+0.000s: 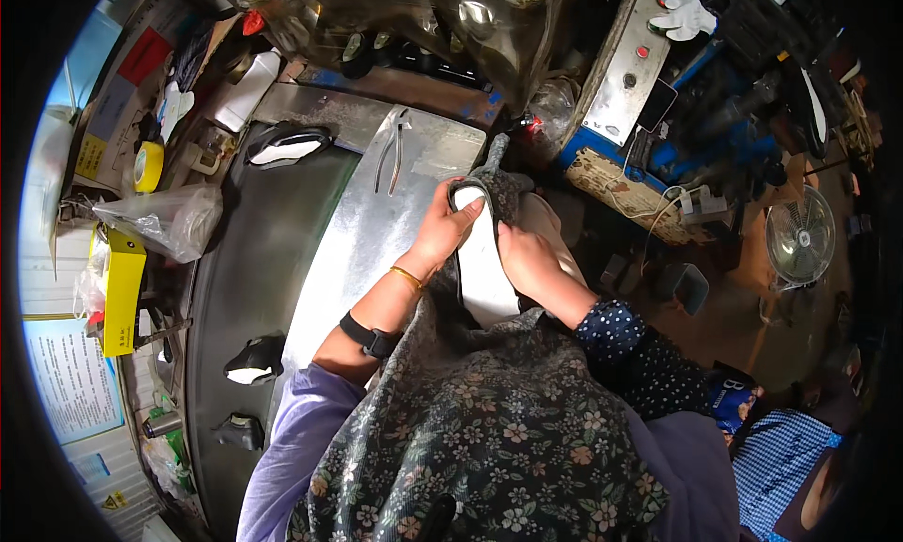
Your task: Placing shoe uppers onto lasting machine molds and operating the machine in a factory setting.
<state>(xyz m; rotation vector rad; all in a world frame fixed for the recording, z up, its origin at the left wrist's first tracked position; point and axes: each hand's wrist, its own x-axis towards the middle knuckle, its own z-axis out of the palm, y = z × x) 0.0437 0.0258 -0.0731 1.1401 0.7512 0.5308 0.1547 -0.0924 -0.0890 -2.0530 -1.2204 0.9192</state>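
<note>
Dark, white-bottomed shoe (484,269) held above a floral apron (489,434), by the metal tabletop's (343,260) right edge. Left hand (440,230) pinches its far end, thumb on the white bottom. Right hand (529,260) grips its right side, fingers partly hidden. Pliers (396,147) lie near the tabletop's far edge. Dark belt (268,260) alongside: black shoe (289,145) at its far end.

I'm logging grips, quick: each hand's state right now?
Left hand: closed, holding the white-bottomed shoe near its far end.
Right hand: closed, holding the same shoe by its right edge.
</note>
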